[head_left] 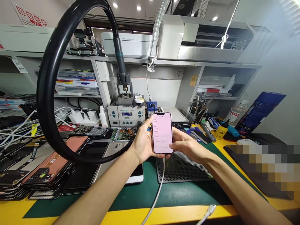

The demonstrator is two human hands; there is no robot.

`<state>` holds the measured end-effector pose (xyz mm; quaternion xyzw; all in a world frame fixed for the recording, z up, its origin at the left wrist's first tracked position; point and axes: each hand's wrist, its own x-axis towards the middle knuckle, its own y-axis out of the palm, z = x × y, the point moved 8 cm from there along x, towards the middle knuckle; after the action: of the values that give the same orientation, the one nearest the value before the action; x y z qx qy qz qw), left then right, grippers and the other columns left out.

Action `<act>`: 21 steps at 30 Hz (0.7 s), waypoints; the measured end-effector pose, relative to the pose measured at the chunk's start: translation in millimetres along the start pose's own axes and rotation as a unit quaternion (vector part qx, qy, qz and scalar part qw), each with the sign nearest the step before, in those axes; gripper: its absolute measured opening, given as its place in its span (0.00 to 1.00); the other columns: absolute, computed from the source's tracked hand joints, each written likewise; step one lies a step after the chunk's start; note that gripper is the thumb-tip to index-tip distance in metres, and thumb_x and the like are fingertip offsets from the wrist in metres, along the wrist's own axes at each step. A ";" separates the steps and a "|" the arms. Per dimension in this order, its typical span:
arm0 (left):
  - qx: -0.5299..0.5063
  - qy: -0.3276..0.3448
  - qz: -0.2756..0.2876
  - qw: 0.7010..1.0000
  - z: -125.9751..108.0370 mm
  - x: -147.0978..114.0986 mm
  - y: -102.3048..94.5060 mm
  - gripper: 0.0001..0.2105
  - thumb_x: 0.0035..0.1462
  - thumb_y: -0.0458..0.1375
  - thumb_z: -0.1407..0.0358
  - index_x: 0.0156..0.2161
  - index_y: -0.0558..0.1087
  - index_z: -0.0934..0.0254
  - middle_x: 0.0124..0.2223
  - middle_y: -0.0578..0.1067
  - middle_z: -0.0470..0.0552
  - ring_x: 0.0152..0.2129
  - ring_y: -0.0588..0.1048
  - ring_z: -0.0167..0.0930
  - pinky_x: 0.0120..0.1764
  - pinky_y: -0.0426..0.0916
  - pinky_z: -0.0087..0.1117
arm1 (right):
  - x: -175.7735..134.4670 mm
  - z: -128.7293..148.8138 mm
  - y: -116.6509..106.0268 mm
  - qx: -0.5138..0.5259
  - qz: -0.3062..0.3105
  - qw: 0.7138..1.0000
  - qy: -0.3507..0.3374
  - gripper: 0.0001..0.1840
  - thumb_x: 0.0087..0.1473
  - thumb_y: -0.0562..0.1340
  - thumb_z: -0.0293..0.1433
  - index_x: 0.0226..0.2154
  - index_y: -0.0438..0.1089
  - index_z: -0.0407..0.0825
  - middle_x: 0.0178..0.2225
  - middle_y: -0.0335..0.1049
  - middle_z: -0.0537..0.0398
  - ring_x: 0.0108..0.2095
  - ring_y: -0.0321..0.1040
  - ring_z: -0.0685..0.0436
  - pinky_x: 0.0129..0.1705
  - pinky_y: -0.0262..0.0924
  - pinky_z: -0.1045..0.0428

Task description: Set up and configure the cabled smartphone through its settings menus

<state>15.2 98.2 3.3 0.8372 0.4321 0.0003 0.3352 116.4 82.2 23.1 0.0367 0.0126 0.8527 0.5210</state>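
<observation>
A smartphone (162, 132) is held upright over the work mat, its lit pinkish screen showing a list of text lines too small to read. My left hand (142, 142) wraps round its left side and bottom, thumb along the left edge. My right hand (187, 144) is at the phone's right side; its thumb touches the lower right of the screen and its other fingers reach behind, partly hidden. A white charging cable (160, 181) is plugged into the phone's bottom and runs down over the table edge. Beneath lies a dark perforated metal mat (187, 170).
Stacked phone screens and housings (55, 162) cover the left side. A thick black hose (44, 93) arches over them from a hot-air station (126, 115). Tools and a yellow bottle (221, 129) stand at right. Another white cable plug (209, 211) lies at the front edge.
</observation>
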 end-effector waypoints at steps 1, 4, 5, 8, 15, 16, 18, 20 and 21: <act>0.003 0.000 -0.002 1.000 0.4 0.2 -0.2 0.39 0.57 0.47 0.34 0.45 0.76 0.73 0.38 0.79 0.70 0.29 0.79 0.47 0.29 0.71 0.42 | 0.2 -0.3 0.7 -0.002 0.006 1.000 -0.001 0.32 0.47 0.62 0.23 0.56 0.64 0.52 0.46 0.74 0.50 0.37 0.72 0.42 0.33 0.70 0.49; 0.012 0.001 -0.022 1.000 0.7 0.5 -2.8 0.37 0.56 0.49 0.34 0.45 0.75 0.71 0.37 0.79 0.68 0.29 0.79 0.46 0.28 0.71 0.41 | 0.6 -1.2 2.2 -0.003 0.019 1.000 -0.003 0.32 0.49 0.62 0.23 0.57 0.64 0.52 0.44 0.74 0.51 0.35 0.72 0.44 0.34 0.70 0.49; 0.015 0.002 -0.029 0.999 0.5 0.4 -3.6 0.38 0.56 0.49 0.34 0.45 0.76 0.71 0.37 0.79 0.67 0.29 0.79 0.46 0.28 0.71 0.41 | 0.6 -1.3 2.1 -0.002 0.019 1.000 -0.004 0.32 0.49 0.62 0.23 0.57 0.64 0.52 0.45 0.74 0.51 0.35 0.72 0.44 0.34 0.70 0.49; 0.016 0.005 -0.022 1.000 -0.6 -0.4 -1.8 0.39 0.55 0.47 0.33 0.45 0.76 0.72 0.38 0.79 0.69 0.29 0.79 0.46 0.29 0.72 0.41 | 0.6 -1.0 0.6 0.003 0.006 1.000 -0.005 0.34 0.47 0.62 0.23 0.58 0.63 0.52 0.52 0.71 0.48 0.39 0.73 0.42 0.33 0.70 0.49; 0.019 0.013 -0.009 1.000 -2.1 -1.2 0.2 0.40 0.55 0.46 0.32 0.46 0.76 0.71 0.39 0.79 0.68 0.30 0.79 0.48 0.28 0.71 0.41 | 0.5 -0.1 -0.6 0.008 -0.005 1.000 -0.008 0.36 0.46 0.62 0.22 0.58 0.63 0.52 0.53 0.71 0.47 0.41 0.72 0.40 0.32 0.71 0.49; 0.015 0.012 -0.008 1.000 -2.0 -1.2 0.2 0.40 0.55 0.46 0.32 0.46 0.77 0.71 0.38 0.79 0.68 0.30 0.79 0.48 0.28 0.71 0.41 | 0.5 -0.1 -1.1 0.009 -0.007 1.000 -0.008 0.35 0.46 0.62 0.22 0.58 0.63 0.52 0.53 0.71 0.47 0.41 0.72 0.40 0.32 0.71 0.49; 0.005 0.012 -0.005 1.000 -2.1 -1.1 0.3 0.40 0.56 0.45 0.33 0.45 0.77 0.71 0.39 0.79 0.68 0.30 0.79 0.47 0.27 0.71 0.41 | 0.5 0.2 -2.1 0.011 -0.012 1.000 -0.007 0.35 0.45 0.61 0.22 0.58 0.64 0.52 0.54 0.70 0.47 0.42 0.73 0.39 0.32 0.71 0.49; -0.006 0.015 -0.002 1.000 -2.6 -1.3 0.7 0.40 0.57 0.44 0.33 0.46 0.77 0.71 0.41 0.79 0.68 0.30 0.79 0.47 0.28 0.72 0.43 | 0.4 0.9 -3.0 0.010 -0.020 1.000 -0.005 0.35 0.45 0.62 0.22 0.57 0.64 0.52 0.53 0.71 0.48 0.43 0.73 0.39 0.32 0.71 0.49; -0.011 0.017 0.002 1.000 -2.9 -1.4 1.3 0.40 0.58 0.43 0.34 0.47 0.76 0.71 0.42 0.79 0.69 0.30 0.79 0.47 0.28 0.72 0.43 | 0.4 1.5 -3.2 0.009 -0.023 1.000 -0.005 0.35 0.44 0.62 0.22 0.57 0.64 0.52 0.53 0.71 0.48 0.43 0.73 0.39 0.32 0.71 0.49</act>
<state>14.4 98.3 6.7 0.8343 0.4357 0.0200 0.3371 119.2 84.0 24.4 0.0454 0.0186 0.8402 0.5400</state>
